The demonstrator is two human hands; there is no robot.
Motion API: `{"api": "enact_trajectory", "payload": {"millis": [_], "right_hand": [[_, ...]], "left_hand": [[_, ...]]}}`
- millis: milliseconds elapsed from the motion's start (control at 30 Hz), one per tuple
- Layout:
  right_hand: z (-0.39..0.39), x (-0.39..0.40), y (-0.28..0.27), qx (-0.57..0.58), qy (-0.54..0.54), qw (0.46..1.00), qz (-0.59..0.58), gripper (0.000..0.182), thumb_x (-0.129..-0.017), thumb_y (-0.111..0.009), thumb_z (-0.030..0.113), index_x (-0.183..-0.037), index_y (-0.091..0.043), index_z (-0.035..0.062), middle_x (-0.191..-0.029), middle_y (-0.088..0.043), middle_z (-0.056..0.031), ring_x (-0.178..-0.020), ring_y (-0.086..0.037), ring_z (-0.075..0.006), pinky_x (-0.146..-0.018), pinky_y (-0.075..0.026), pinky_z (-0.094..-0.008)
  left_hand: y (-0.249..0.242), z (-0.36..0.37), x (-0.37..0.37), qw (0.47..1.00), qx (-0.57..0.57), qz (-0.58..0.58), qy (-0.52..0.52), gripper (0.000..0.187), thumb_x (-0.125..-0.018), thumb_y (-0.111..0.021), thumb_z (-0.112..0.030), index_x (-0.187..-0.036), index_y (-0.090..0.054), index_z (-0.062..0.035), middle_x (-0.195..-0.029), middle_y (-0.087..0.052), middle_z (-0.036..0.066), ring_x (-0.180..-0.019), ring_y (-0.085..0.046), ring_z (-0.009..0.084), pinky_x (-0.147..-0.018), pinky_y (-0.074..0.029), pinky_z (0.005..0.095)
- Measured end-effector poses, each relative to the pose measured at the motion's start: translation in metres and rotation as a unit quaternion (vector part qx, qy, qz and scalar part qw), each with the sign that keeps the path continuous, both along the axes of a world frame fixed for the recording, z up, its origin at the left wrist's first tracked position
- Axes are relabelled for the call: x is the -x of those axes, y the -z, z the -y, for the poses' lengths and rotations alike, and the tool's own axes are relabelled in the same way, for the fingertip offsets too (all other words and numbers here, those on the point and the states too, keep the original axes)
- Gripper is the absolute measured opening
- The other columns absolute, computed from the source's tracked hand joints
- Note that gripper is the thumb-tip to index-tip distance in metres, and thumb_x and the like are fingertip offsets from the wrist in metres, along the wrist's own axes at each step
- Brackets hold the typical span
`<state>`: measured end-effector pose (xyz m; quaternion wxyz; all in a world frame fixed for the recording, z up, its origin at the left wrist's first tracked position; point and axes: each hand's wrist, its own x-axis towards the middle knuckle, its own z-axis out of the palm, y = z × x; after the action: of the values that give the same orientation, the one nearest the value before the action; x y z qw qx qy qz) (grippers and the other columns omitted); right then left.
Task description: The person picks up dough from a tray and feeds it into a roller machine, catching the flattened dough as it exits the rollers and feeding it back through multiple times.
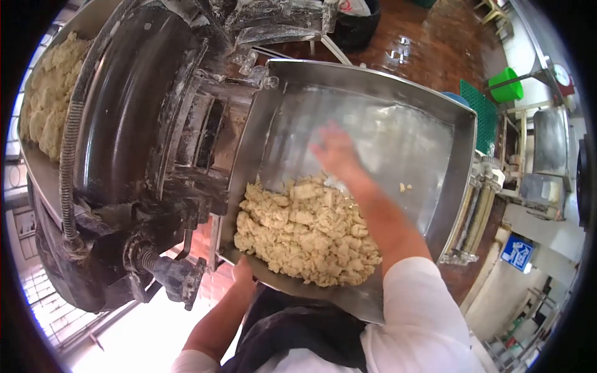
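Observation:
A large metal tray [373, 73] tilts in front of me, with a heap of crumbly pale dough [305, 230] piled in its near left part. My right hand [336, 149], blurred by motion, is over the bare metal just beyond the heap. Its fingers look stretched and apart, and I see nothing in them. At the near left corner, my left hand [244, 270] grips the tray's edge; its fingers are partly hidden. A few small dough crumbs [405, 187] lie on the right side of the tray floor.
A dark floured machine with a big drum [118, 118] stands against the tray's left side. More dough [56, 93] sits in a pan beyond it. A black bin [356, 28] is at the back, and a green bucket [507, 85] at the far right.

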<state>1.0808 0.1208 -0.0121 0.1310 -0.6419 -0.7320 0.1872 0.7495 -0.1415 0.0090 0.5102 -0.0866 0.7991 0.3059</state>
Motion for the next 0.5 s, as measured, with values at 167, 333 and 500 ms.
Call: {"api": "enact_trajectory", "payload": {"millis": [167,333,500], "right_hand": [[0.068,0.009,0.014,0.072,-0.092,0.99,0.074,0.06,-0.097,-0.035,0.046,-0.137,-0.043,0.0017,-0.149,-0.03,-0.0216,-0.142,-0.021,-0.0332,-0.116,-0.017,-0.0441],[0.101,0.007,-0.05,0.318,-0.062,0.924,-0.201,0.056,-0.095,-0.044,0.042,-0.131,-0.049,-0.0005,-0.142,-0.039,-0.024,-0.136,-0.032,-0.035,-0.111,-0.029,-0.0436],[0.133,-0.103,-0.033,-0.053,0.246,0.963,0.099,0.047,-0.091,-0.051,0.04,-0.119,-0.059,0.0041,-0.129,-0.053,-0.0213,-0.121,-0.049,-0.0366,-0.102,-0.038,-0.0443]], "left_hand": [[-0.005,0.0,-0.007,0.999,-0.028,-0.028,0.005,0.037,-0.096,-0.05,-0.027,-0.116,-0.055,0.0042,-0.104,-0.064,0.016,-0.085,-0.066,0.03,-0.071,-0.056,0.0412],[-0.029,-0.002,0.003,0.995,-0.02,0.092,0.022,0.036,-0.097,-0.049,-0.032,-0.122,-0.051,-0.0063,-0.113,-0.061,0.01,-0.098,-0.062,0.0275,-0.079,-0.054,0.0463],[-0.062,0.012,0.032,0.951,0.059,0.144,0.266,0.054,-0.087,-0.059,-0.051,-0.121,-0.055,-0.0087,-0.115,-0.061,0.007,-0.097,-0.061,0.0242,-0.083,-0.047,0.0358]]}}
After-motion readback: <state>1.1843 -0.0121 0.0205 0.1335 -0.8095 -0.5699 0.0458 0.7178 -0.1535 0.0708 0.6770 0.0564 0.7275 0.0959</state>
